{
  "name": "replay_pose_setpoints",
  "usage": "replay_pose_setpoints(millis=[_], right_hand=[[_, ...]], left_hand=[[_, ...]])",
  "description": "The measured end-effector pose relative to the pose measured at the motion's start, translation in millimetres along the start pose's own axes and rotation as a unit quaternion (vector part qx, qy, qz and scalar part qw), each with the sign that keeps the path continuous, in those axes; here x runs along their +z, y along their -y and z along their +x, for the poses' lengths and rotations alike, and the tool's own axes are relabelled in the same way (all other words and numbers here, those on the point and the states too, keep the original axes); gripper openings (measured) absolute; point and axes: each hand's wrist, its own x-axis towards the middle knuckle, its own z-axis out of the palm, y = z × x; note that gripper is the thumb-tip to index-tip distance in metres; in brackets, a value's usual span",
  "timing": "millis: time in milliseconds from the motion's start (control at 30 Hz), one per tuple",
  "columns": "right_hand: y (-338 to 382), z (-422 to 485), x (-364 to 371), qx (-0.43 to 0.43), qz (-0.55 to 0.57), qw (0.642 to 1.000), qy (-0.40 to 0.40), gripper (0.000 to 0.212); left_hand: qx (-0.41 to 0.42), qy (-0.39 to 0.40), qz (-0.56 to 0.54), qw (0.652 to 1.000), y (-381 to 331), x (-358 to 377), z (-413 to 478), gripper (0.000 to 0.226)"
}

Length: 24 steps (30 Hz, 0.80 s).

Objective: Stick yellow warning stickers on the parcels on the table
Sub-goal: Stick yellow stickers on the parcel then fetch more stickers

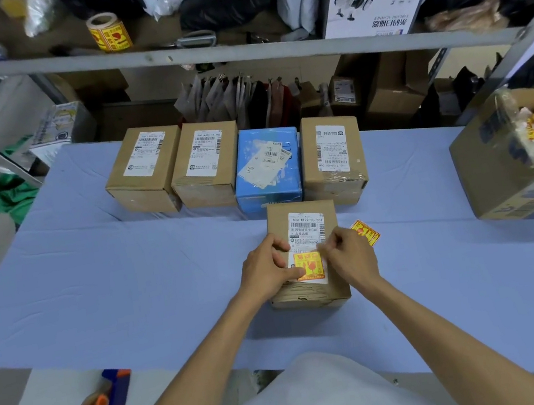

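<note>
A small brown parcel [299, 218] stands in front of me on the blue-covered table [131, 274]. A yellow warning sticker [309, 265] lies on its top, just below the white shipping label. My left hand [265, 268] rests on the parcel's left side with the thumb on the sticker's lower left corner. My right hand [350, 255] pinches the sticker's upper right edge. Another yellow sticker [367, 232] lies on the table right of the parcel. Behind stand three brown parcels [146, 168] [206, 163] [331, 158] and a blue parcel [267, 164].
A tape dispenser [103, 400] lies near the front left edge. An open carton [513, 165] holding yellow stickers and white scraps stands at the right. A roll of yellow stickers [108, 31] sits on the shelf above, amid bags and boxes.
</note>
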Motion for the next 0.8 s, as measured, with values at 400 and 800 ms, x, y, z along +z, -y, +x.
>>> replay_pose_setpoints(millis=[400, 800], right_hand=[[30, -11, -12, -0.12, 0.115, 0.985, 0.05, 0.004], [49, -16, -36, -0.208, 0.236, 0.949, 0.033, 0.014]], left_hand=[[-0.045, 0.144, -0.174, 0.973, -25, -20, 3, 0.029], [-0.015, -0.041, -0.318, 0.947, -57, -20, 10, 0.007]])
